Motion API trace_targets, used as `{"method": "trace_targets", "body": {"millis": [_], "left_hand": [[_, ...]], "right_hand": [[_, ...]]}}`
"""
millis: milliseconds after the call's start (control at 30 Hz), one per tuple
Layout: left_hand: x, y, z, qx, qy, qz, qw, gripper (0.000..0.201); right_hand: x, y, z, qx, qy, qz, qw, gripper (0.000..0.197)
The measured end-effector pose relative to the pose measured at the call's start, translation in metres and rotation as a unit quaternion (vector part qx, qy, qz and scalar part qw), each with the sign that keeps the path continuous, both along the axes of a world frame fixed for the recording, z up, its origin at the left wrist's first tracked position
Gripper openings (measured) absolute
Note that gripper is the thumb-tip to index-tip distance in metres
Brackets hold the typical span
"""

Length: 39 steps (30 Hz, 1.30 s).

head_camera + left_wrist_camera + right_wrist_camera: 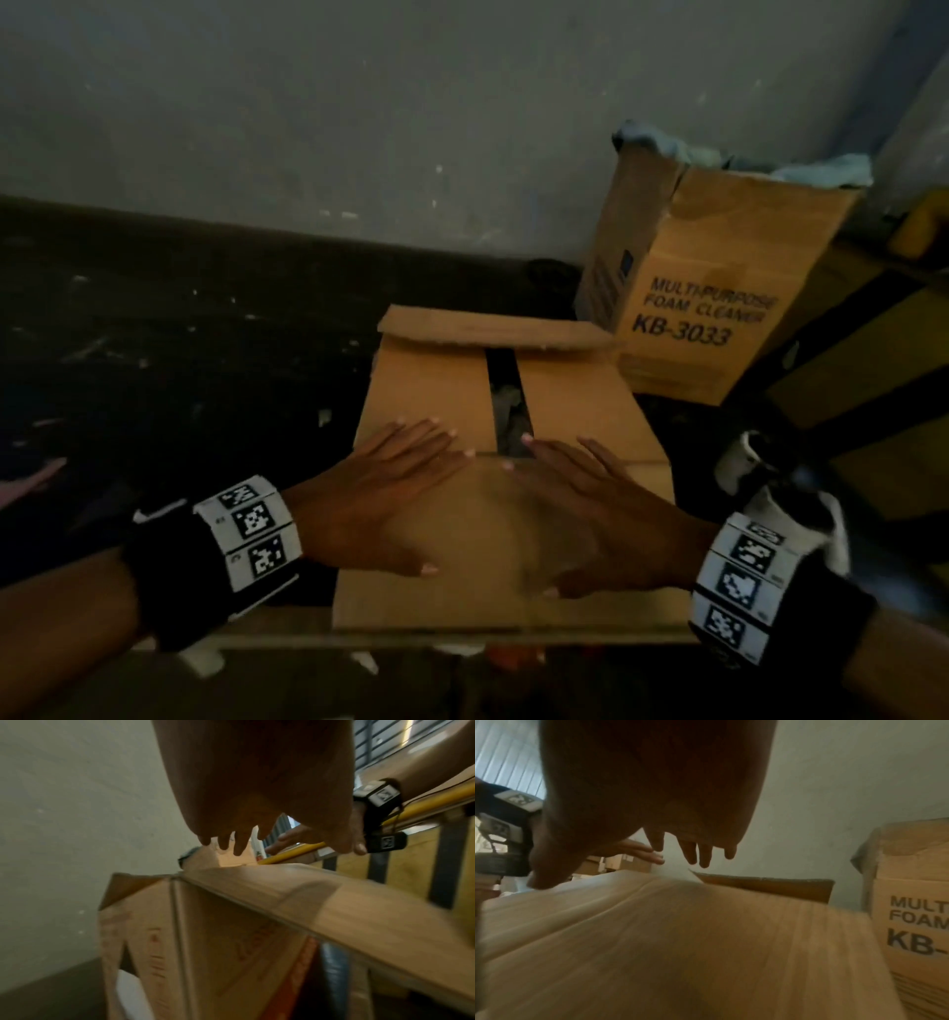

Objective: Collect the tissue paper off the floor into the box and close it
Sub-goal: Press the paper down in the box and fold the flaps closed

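Tall carton [719, 288] by wall: "MULTI-PURPOSE FOAM CLEANER", "KB-3033" below (black print). Other txt unreadable.

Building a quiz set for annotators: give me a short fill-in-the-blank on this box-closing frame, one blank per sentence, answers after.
1. Both hands, left hand and right hand, lie ____ on the near flap of the box.
2. Between the two side flaps a dark ____ remains.
3. The far flap is not yet ____ down.
4. The printed box reads KB-____.

Answers: flat; gap; folded; 3033
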<state>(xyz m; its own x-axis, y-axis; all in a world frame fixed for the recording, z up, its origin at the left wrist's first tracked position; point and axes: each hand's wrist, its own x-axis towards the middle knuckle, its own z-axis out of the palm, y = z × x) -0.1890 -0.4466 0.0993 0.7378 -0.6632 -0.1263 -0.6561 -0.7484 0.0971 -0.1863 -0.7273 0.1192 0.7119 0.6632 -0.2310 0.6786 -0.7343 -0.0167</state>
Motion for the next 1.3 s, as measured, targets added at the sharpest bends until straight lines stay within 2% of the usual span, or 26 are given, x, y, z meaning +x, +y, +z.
{"method": "trace_targets", "body": {"millis": [100,167,300,400,467,533,600,700,767,833,900,967,1000,1033,1100,1200,1300], "left_hand": [[-0.030,-0.014,-0.017,-0.007,-0.007,-0.039,0.999,0.112],[-0.040,-0.019,-0.029,0.013,-0.043,-0.035,0.998,0.117],[-0.050,-0.016,-0.031,0.017,-0.065,-0.018,0.998,0.111],[-0.046,-0.011,-0.003,-0.002,-0.052,-0.034,0.998,0.104],[-0.039,-0.007,0.035,0.007,-0.060,-0.045,0.997,0.097],[-0.025,0.001,0.073,-0.022,-0.111,-0.053,0.992,0.084],[-0.006,0.008,0.102,-0.060,-0.180,-0.037,0.981,0.075],[0.030,0.010,0.119,-0.034,-0.227,0.024,0.973,0.072],[0.053,0.009,0.115,0.016,-0.234,0.074,0.969,0.077],[0.069,0.010,0.102,0.022,-0.219,0.106,0.970,0.080],[0.086,0.014,0.080,0.004,-0.163,0.141,0.976,0.088],[0.098,0.017,0.058,-0.001,-0.099,0.164,0.981,0.100],[0.104,0.020,0.047,0.003,-0.066,0.172,0.983,0.097],[0.111,0.023,0.036,0.009,-0.032,0.182,0.983,0.095],[0.122,0.030,0.016,0.007,0.037,0.199,0.979,0.099],[0.127,0.039,-0.006,-0.062,0.115,0.216,0.968,0.108],[0.130,0.048,-0.013,-0.078,0.132,0.218,0.964,0.107]], "right_hand": [[-0.024,0.002,-0.022,-0.032,-0.051,0.032,0.998,0.118],[-0.031,0.004,-0.032,-0.043,-0.081,0.019,0.996,0.123],[-0.043,0.006,-0.033,-0.030,-0.073,-0.006,0.997,0.120],[-0.044,-0.002,0.000,0.012,-0.058,0.014,0.998,0.114],[-0.041,-0.007,0.037,0.009,-0.050,0.017,0.999,0.111],[-0.031,-0.012,0.075,0.025,-0.082,0.019,0.996,0.104],[-0.011,-0.015,0.103,0.065,-0.155,0.026,0.985,0.089],[0.031,-0.017,0.118,0.037,-0.216,-0.006,0.976,0.071],[0.060,-0.019,0.111,0.015,-0.230,-0.047,0.972,0.069],[0.082,-0.023,0.094,0.000,-0.219,-0.082,0.972,0.070],[0.105,-0.035,0.074,-0.016,-0.177,-0.125,0.976,0.074],[0.123,-0.046,0.055,-0.027,-0.096,-0.151,0.983,0.102],[0.130,-0.052,0.047,-0.028,-0.049,-0.164,0.985,0.116],[0.138,-0.058,0.038,-0.021,-0.009,-0.174,0.984,0.121],[0.148,-0.064,0.022,-0.001,0.045,-0.177,0.983,0.115],[0.153,-0.063,-0.002,0.039,0.090,-0.167,0.981,0.096],[0.162,-0.061,-0.016,0.074,0.088,-0.150,0.982,0.106]]}}
